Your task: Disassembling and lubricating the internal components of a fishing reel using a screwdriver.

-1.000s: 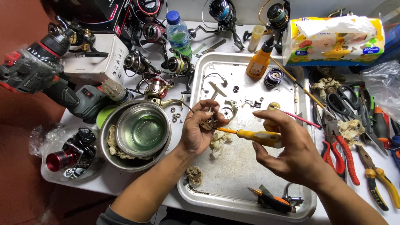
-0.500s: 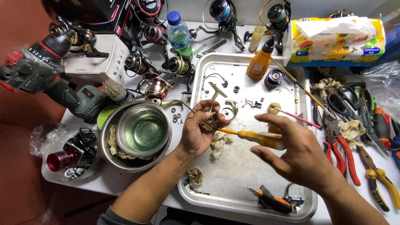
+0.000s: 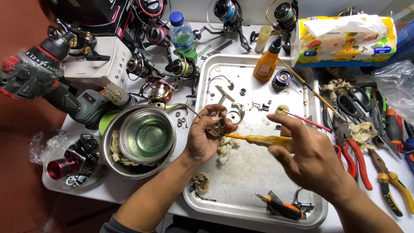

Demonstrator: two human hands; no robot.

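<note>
Small metal reel part (image 3: 215, 126) meets a level yellow-handled screwdriver (image 3: 258, 139)

A white worktable (image 3: 129, 192) stands on a reddish-brown floor (image 3: 19, 172), evenly lit.

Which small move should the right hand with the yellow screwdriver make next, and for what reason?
Probably turn the yellow screwdriver in place. Its tip already meets the small reel part that the left hand holds above the metal tray, and the right hand holds the handle level, aimed at that part.
</note>
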